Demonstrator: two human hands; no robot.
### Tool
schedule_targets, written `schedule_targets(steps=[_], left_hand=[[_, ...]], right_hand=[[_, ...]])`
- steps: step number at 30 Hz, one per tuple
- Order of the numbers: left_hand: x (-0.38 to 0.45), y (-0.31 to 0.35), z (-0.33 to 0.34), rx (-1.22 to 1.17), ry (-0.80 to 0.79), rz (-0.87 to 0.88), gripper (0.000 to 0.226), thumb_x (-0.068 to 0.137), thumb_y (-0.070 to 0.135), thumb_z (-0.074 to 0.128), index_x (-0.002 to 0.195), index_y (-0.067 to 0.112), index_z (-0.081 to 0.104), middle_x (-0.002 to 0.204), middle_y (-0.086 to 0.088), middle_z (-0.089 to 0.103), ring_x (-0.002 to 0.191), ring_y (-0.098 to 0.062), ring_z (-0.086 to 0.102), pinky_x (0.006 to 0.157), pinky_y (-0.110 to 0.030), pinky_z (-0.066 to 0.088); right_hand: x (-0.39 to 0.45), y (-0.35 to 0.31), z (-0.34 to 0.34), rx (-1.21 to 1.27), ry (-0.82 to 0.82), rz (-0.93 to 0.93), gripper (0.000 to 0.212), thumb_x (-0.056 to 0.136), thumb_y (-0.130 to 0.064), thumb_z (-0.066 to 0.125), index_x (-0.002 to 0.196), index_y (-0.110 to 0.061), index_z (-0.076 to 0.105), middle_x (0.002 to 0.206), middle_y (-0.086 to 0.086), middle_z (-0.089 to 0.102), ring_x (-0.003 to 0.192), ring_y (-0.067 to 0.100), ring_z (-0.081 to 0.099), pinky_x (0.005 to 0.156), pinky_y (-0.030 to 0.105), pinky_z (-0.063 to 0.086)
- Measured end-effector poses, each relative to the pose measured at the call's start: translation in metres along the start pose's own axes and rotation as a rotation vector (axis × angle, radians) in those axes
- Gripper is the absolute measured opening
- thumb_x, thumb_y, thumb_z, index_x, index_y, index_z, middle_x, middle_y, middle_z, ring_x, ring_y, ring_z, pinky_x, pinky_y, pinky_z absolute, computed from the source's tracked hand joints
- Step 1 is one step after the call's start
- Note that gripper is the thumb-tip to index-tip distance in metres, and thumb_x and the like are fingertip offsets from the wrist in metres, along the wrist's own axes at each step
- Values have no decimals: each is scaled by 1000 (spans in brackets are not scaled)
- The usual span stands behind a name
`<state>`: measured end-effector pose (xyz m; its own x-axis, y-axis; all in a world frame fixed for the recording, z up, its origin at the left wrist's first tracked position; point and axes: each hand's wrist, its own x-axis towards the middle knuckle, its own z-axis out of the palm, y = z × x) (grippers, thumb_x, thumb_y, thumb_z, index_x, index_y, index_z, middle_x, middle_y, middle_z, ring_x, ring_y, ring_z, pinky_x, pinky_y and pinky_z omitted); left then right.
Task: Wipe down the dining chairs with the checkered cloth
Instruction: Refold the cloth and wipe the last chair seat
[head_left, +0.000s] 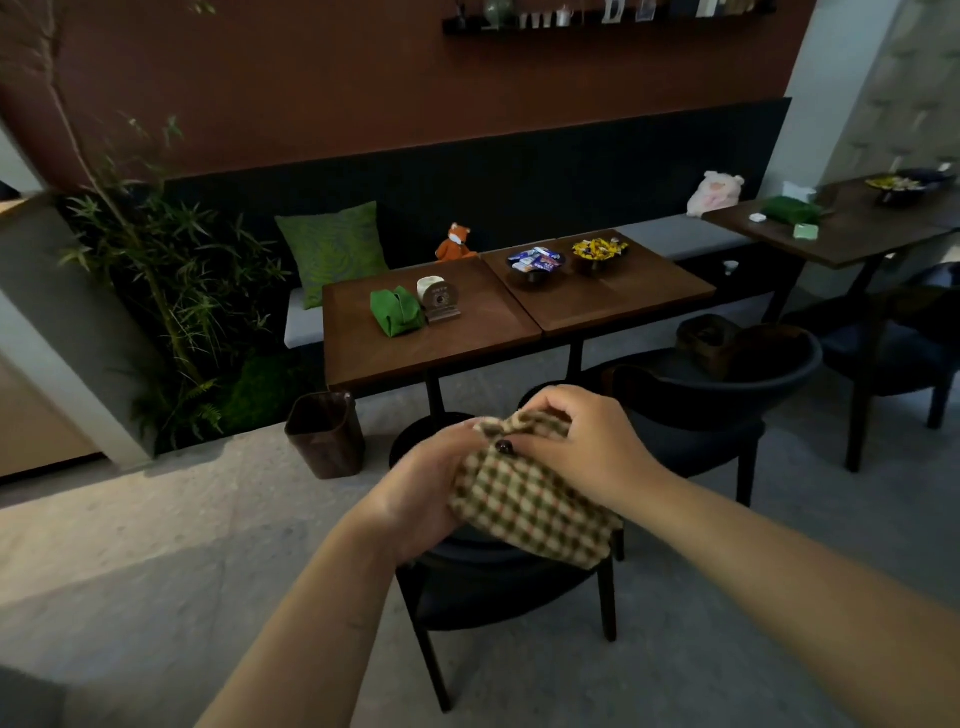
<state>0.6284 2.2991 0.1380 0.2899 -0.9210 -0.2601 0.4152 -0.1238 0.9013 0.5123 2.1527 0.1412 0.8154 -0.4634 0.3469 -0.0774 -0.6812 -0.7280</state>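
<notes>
Head view: I see my left hand (421, 493) and right hand (582, 441) both grasping the bunched checkered cloth (530, 504) above the nearest dining chair (498, 587). Its dark button (503, 446) could, I judge, scratch the chair.
</notes>
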Motion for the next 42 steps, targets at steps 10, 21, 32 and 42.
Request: schedule_targets(steps=[10,21,32,42], left_hand=[[19,-12,-20,670,96,-10,98,82,-6,63,141,41,0,110,5,61,83,1,68,65,-13,53],[99,-79,-26,607,158,-27,31,95,9,55,115,32,50,92,12,74,86,-8,72,65,-20,52],[298,-162,46,533,443,-228,24,96,15,55,118,24,55,109,9,65,97,-8,61,89,-33,53],[444,-230,23,553,670,-344,35,103,34,35,131,32,57,123,6,62,108,-13,58,99,-34,45]], right_hand=[[-16,37,11,317,-384,430,15,73,-37,80,76,-27,70,77,-13,72,74,0,68,59,13,48],[-80,140,-11,899,588,1046,25,87,-31,64,108,-16,66,94,6,74,81,27,72,64,35,58],[-23,308,-30,674,810,987,25,96,-20,50,100,-43,60,104,-13,65,94,9,63,70,31,52],[61,424,75,875,254,982,27,98,-18,47,116,-29,64,120,-1,65,116,16,58,103,37,44]])
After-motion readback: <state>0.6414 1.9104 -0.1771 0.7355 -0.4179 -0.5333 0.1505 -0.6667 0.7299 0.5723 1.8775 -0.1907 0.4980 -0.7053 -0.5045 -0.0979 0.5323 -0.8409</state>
